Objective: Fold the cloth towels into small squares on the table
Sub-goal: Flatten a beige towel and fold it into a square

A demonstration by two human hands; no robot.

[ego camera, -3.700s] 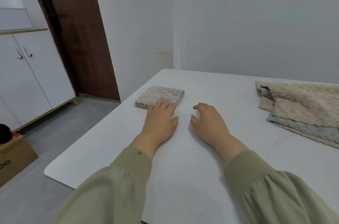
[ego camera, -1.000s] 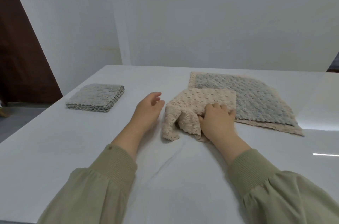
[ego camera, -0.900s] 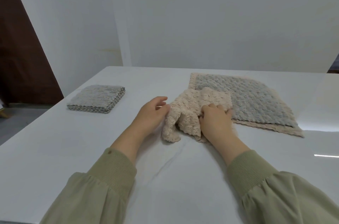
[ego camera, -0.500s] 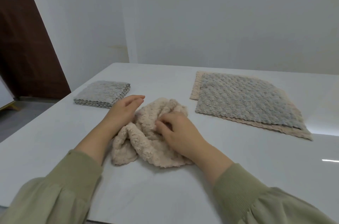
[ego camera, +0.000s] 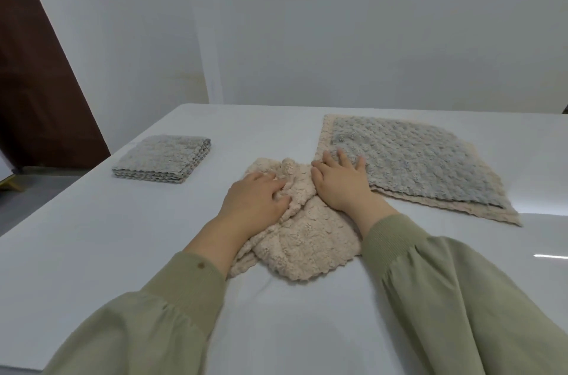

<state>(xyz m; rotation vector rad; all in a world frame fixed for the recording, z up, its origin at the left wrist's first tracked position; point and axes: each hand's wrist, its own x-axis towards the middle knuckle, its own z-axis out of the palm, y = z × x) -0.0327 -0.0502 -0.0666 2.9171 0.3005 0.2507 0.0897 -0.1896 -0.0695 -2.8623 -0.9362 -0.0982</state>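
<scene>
A crumpled beige towel (ego camera: 304, 239) lies bunched on the white table (ego camera: 92, 236) in front of me. My left hand (ego camera: 255, 205) rests on its left part, with fingers and thumb curled into a ridge of the cloth. Spread flat with straight fingers, my right hand (ego camera: 338, 184) lies on the towel's far right edge, its fingertips reaching the corner of a flat grey towel (ego camera: 415, 165). That grey towel lies on another beige towel (ego camera: 461, 210), both unfolded. A grey towel folded into a small square (ego camera: 163, 162) sits at the far left.
A white wall stands behind the table's far edge. At the left is a dark brown door (ego camera: 37, 91), with grey floor below it. The table's left edge runs diagonally past the folded square.
The beige towel has been pulled nearer to me and partly spread. My right hand let go of the bunched cloth and moved right, now lying flat. My left hand has closed on the towel.
</scene>
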